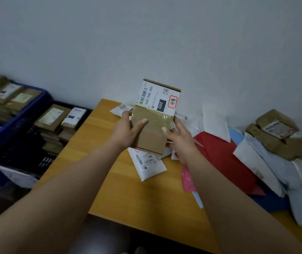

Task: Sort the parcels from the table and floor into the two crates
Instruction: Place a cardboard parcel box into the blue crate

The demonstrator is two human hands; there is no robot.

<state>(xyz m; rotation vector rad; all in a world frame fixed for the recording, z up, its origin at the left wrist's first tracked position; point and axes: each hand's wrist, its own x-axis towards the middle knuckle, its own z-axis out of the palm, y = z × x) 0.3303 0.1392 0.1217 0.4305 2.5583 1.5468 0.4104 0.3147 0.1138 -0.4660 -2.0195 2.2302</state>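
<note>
I had the cardboard box (154,123) up between both grips above the worktop (139,198): left hand (128,130) curled round its left edge, thumb across the face. Right hand (180,142) steadied its right edge with spread fingers. The blue crate (20,114) sat well left of my left grip, loose mailers (256,162) heaped just right of my right.

"060", "000 06B A05": box label (158,97)
</note>
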